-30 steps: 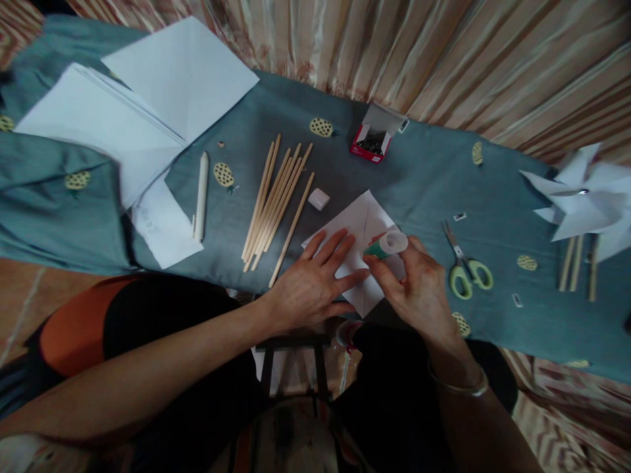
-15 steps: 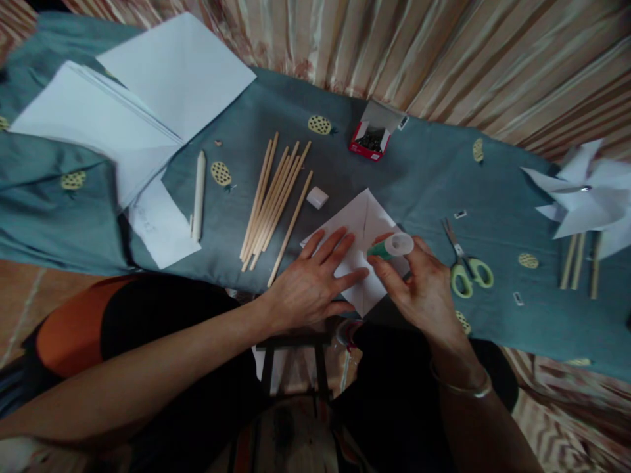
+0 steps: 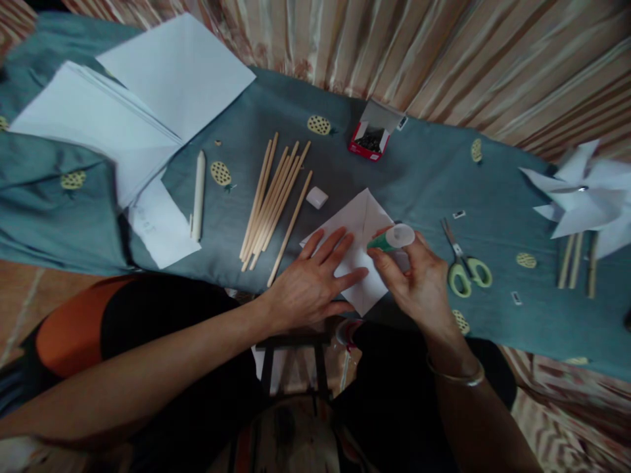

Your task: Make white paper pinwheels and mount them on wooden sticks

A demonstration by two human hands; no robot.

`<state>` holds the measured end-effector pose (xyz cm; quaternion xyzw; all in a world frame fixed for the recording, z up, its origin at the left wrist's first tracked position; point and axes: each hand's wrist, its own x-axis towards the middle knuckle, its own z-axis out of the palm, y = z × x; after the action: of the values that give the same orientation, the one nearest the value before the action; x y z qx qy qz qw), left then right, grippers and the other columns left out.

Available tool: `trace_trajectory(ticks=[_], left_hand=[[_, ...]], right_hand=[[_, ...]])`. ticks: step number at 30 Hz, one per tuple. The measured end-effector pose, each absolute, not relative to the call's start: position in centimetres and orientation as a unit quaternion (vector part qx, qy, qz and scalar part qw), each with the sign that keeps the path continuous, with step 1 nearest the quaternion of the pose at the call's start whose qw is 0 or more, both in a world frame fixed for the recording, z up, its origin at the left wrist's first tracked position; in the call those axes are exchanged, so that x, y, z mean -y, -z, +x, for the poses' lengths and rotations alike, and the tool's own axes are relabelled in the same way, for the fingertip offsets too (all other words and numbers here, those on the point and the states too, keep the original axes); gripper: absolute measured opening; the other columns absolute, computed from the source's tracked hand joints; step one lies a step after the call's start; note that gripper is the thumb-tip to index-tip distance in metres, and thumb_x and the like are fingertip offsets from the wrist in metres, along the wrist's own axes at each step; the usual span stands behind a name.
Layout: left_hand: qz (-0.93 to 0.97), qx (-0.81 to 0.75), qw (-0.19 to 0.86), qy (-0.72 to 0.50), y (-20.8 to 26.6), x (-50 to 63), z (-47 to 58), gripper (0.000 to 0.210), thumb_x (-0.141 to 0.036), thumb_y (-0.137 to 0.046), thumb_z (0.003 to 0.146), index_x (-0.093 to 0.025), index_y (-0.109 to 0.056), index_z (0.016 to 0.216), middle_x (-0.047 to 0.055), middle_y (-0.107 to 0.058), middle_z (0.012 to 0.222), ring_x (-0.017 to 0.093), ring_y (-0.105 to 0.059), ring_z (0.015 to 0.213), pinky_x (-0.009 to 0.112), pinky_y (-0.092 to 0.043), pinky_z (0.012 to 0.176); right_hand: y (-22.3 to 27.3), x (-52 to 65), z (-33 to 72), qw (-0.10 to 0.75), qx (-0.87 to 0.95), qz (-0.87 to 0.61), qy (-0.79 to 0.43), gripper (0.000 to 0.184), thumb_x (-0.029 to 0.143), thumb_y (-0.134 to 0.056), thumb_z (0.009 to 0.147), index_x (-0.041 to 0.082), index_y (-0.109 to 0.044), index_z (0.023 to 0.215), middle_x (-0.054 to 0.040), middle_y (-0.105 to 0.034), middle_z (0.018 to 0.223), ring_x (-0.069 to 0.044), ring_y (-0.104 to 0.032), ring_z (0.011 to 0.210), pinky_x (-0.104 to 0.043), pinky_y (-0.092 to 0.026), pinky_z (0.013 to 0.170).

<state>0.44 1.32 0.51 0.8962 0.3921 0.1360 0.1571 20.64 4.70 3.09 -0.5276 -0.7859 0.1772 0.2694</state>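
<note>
Under my two hands lies a square of white paper (image 3: 365, 210), turned cornerwise, with fold lines across it. My left hand (image 3: 315, 279) rests flat on its left part, fingers spread. In my right hand (image 3: 414, 272) is a glue stick (image 3: 392, 238) with a green label, held tilted, its far end pointing down at the paper's middle. Whether the tip touches the paper is hidden by my fingers. A small white cap (image 3: 317, 198) sits just beyond the paper's left edge. Thin wooden sticks (image 3: 276, 200) lie in a loose bunch left of it.
Green-handled scissors (image 3: 463, 266) lie right of my right hand. A red open box (image 3: 369, 141) of small dark pieces stands at the back. Paper pinwheels (image 3: 582, 190) on sticks are at the far right. White sheets (image 3: 172, 72) and a capped pen (image 3: 198, 197) lie leftward.
My right hand has shifted very slightly up with the glue stick, which now leans a little more sideways. My left hand has stayed in place on the paper.
</note>
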Motion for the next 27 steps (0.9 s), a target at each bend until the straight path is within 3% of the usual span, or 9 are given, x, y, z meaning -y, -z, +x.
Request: trace_trajectory(ticks=[5,9,13,17,21,27], left_hand=[[0.895,-0.394,0.156,-0.137,-0.6,-1.3,0.4,0.061,-0.058,-0.062,0.083,-0.030,-0.051,0.136,0.013,-0.029,0.159,0.039,-0.022,0.147,0.063,-0.025,0.114],[0.895,-0.396,0.156,-0.134,-0.7,-1.4,0.4,0.061,-0.057,-0.064,0.081,-0.030,-0.052,0.135,0.014,-0.031,0.157,0.040,-0.025,0.146,0.062,-0.026,0.113],[0.896,-0.395,0.148,-0.137,-0.7,-1.3,0.4,0.060,-0.058,-0.059,0.084,-0.028,-0.051,0.136,0.017,-0.033,0.156,0.040,-0.027,0.144,0.062,-0.027,0.113],[0.900,-0.388,0.127,-0.154,-0.8,-1.4,0.2,0.067,-0.060,-0.052,0.088,-0.022,-0.045,0.142,0.021,-0.039,0.151,0.039,-0.031,0.143,0.060,-0.028,0.113],[0.894,-0.387,0.088,-0.209,-1.4,-2.9,-0.8,0.059,-0.052,-0.048,0.093,-0.014,-0.047,0.139,0.019,-0.049,0.145,0.032,-0.037,0.141,0.053,-0.031,0.115],[0.840,-0.493,0.034,-0.225,-1.8,-7.0,-3.2,0.044,-0.017,-0.050,0.091,-0.013,-0.050,0.135,0.015,-0.055,0.140,0.030,-0.044,0.136,0.051,-0.037,0.110]], right_hand=[[-2.4,-4.9,20.4,0.300,0.747,-0.556,-0.206,0.026,0.041,-0.063,0.088,0.020,-0.066,0.103,-0.0074,-0.070,0.098,-0.023,-0.067,0.092,-0.040,-0.054,0.084],[-1.5,-5.7,20.5,0.426,0.621,-0.567,-0.334,0.023,0.040,-0.064,0.087,0.023,-0.066,0.103,-0.0038,-0.072,0.097,-0.019,-0.068,0.091,-0.039,-0.054,0.089],[-1.1,-6.9,21.0,0.525,0.486,-0.534,-0.451,0.019,0.041,-0.071,0.081,0.024,-0.069,0.089,0.0006,-0.071,0.085,-0.017,-0.069,0.090,-0.039,-0.054,0.094],[-1.1,-7.4,21.6,0.548,0.386,-0.505,-0.544,0.018,0.036,-0.081,0.071,0.024,-0.070,0.079,0.0036,-0.071,0.081,-0.015,-0.069,0.087,-0.038,-0.055,0.096],[-1.3,-7.4,21.9,0.545,0.331,-0.493,-0.592,0.017,0.033,-0.083,0.069,0.023,-0.071,0.073,0.0041,-0.072,0.077,-0.011,-0.069,0.073,-0.032,-0.058,0.088],[-1.7,-7.2,21.3,0.534,0.258,-0.479,-0.647,0.027,0.029,-0.089,0.057,0.021,-0.075,0.079,0.0034,-0.073,0.071,-0.008,-0.065,0.058,-0.019,-0.058,0.060]])
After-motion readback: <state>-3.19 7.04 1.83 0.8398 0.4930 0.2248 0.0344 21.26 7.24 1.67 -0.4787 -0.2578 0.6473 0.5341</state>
